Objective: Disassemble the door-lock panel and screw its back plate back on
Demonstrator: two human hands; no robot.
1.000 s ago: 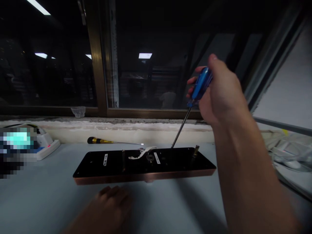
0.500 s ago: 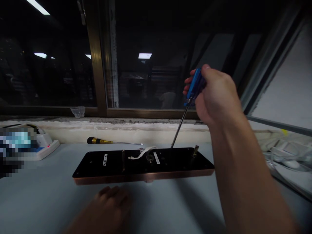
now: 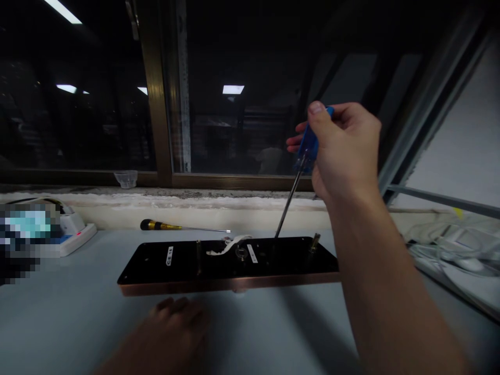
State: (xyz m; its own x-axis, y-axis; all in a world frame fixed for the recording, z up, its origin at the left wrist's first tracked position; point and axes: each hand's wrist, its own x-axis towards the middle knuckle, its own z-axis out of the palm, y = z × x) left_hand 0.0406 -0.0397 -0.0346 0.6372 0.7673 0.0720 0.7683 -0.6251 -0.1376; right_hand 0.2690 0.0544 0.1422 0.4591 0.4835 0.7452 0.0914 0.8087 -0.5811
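Observation:
My right hand [image 3: 341, 148] is closed around the blue handle of a long screwdriver [image 3: 308, 143], held above the table. The shaft slants down to the left, its tip meeting the top of a long black panel [image 3: 172, 271], which looks like the back of a door lock. The panel lies flat, with a copper-coloured rim, a brass post [image 3: 314, 242] near its right end, another post [image 3: 199, 256] left of centre and a white cable [image 3: 230, 245]. Just in front of the panel, my left hand [image 3: 177, 325] rests on the table with fingers curled, in shadow.
Behind the panel lies a second screwdriver [image 3: 156, 225] with a black and yellow handle. A white power strip [image 3: 80, 239] is at the left. A clear plastic cup [image 3: 127, 179] stands on the sill below a dark window. Tangled white cables [image 3: 461, 260] lie at the right.
My right hand has turned on the screwdriver handle, its thumb rolling over to the left. The tip stays at the same spot on the panel. My left hand is still.

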